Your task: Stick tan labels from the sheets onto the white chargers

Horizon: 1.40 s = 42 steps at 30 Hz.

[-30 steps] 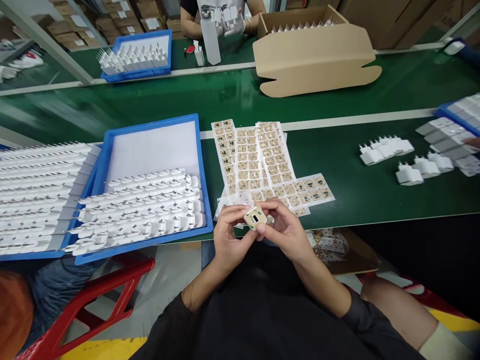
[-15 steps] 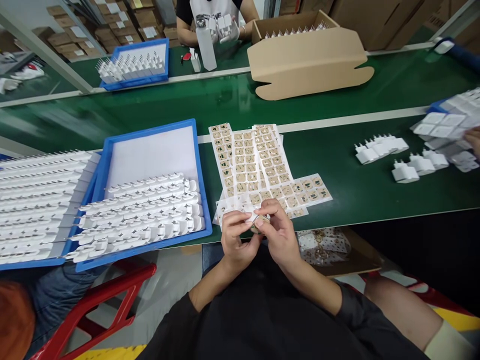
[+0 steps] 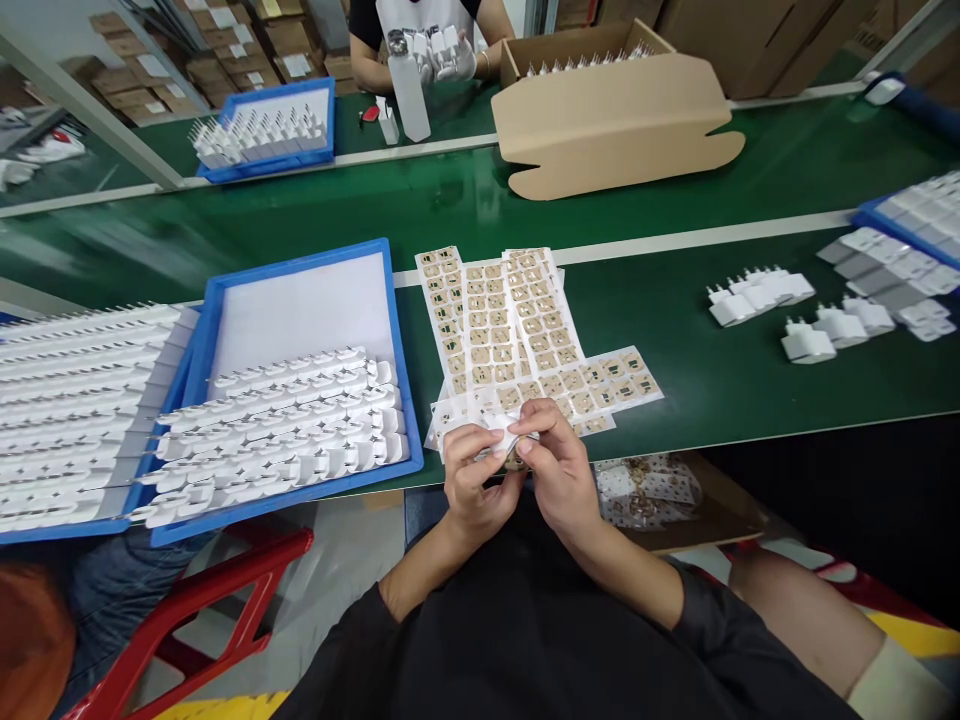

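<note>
In the head view, my left hand [image 3: 478, 475] and my right hand [image 3: 556, 462] meet at the near edge of the green table. Their fingertips pinch a small tan-and-white piece [image 3: 515, 458], mostly covered by the fingers, so its exact kind cannot be made out. Just beyond the fingers lie overlapping white sheets of tan stickers [image 3: 551, 310], fanned out on the table. To the left of my hands stands a blue-rimmed tray [image 3: 397, 340] with rows of white plug adapters [image 3: 285, 430] in its near half.
Another tray of plug adapters [image 3: 82, 420] adjoins on the left. Loose adapters [image 3: 810, 340] and grey-white pieces [image 3: 892, 265] sit at right. Across the table, a co-worker's gloved hands [image 3: 448, 58] hold adapters behind a bottle [image 3: 409, 90], beside an open carton [image 3: 615, 125]. Below the edge is a box [image 3: 720, 505].
My fingers have shifted slightly around the small piece, and its tan part now shows lower. At the far right, a person's hand has left the grey-white pieces, which now lie on the table.
</note>
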Tool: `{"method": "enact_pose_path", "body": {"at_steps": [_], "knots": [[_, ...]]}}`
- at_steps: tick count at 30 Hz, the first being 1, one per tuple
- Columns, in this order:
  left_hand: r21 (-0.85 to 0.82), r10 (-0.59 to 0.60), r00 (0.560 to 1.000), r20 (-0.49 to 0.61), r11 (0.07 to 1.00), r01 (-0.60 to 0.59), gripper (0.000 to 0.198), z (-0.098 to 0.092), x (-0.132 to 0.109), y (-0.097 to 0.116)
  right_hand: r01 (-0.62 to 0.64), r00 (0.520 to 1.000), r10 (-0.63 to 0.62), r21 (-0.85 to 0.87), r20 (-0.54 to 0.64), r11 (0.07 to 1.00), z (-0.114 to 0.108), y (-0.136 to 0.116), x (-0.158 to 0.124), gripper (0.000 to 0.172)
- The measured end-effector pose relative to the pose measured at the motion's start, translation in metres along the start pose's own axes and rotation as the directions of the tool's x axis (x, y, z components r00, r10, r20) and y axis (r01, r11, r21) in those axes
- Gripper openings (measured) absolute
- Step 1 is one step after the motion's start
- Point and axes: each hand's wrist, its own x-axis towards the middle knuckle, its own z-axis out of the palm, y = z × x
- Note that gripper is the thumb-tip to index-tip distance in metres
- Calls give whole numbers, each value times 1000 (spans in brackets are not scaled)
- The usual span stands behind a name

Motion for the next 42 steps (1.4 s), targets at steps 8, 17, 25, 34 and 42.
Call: {"method": "enact_pose_path", "body": {"at_steps": [8,17,25,34,42], "knots": [[-57,-114,993,-14,992,113,42,-1,-3,1,-75,997,75,-17,21,997,-5,5,-2,24],[-333,-413,910,31,855,399,34,5,-5,7,-67,992,75,-78,104,995,-7,-3,2,36],[-129,-214,977,18,968,214,35,6,-12,2,-35,999,34,-60,-23,998,-4,-3,5,9],[-66,-146,989,16,987,147,34,7,-9,3,-59,997,58,-20,-47,998,-5,3,3,6],[-161,-219,969,111,959,235,41,1,-10,-3,37,987,-9,-172,160,984,-30,-11,19,16]]}}
